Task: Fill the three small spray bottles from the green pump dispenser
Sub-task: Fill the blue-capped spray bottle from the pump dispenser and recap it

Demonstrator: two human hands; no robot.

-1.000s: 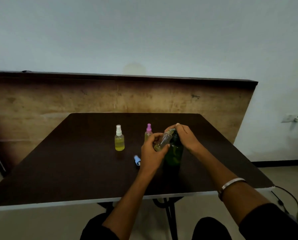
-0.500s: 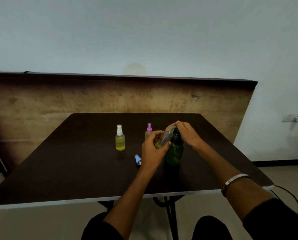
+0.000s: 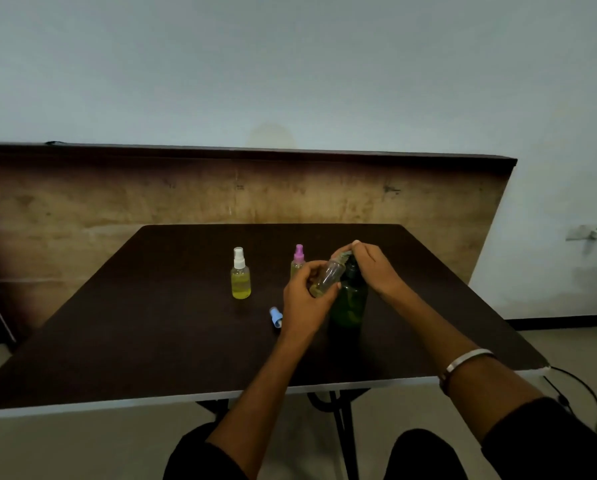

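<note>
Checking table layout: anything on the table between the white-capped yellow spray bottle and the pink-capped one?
Nothing: in the head view, bare dark tabletop separates the white-capped yellow spray bottle from the pink-capped spray bottle.

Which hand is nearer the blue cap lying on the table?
Left. The left hand is just right of the blue cap, holding the uncapped bottle; the right hand is farther, on the green dispenser's pump.

Uncapped clear bottle [image 3: 329, 276] tilts against the upright green dispenser's [image 3: 349, 299] spout.
</note>
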